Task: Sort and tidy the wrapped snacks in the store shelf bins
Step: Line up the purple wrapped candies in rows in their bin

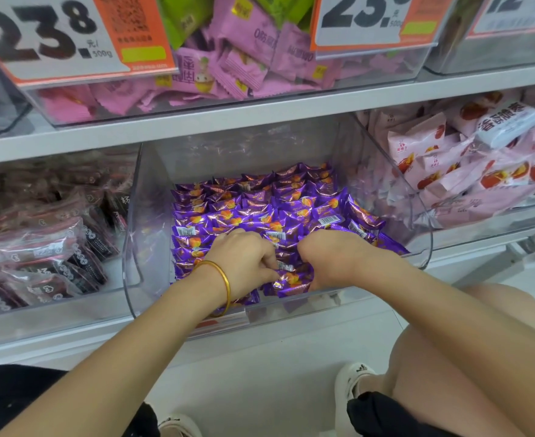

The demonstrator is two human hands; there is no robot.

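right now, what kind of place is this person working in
A shop, probably a pick-and-mix snack aisle: price signs marked per 500g, clear bins on shelves, and loose purple wrapped snacks piled inside.

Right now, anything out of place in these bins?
Yes. Green packets lie among the pink packets in the upper bin, likely mixed stock. In the middle bin, a few purple packets lie barcode-up, unlike the neat rows behind.

Lower shelf (pixel 39 348) before you: left bin (pixel 55 313), middle bin (pixel 291 307), right bin (pixel 480 222) side by side. Upper shelf (pixel 260 116): more clear bins.
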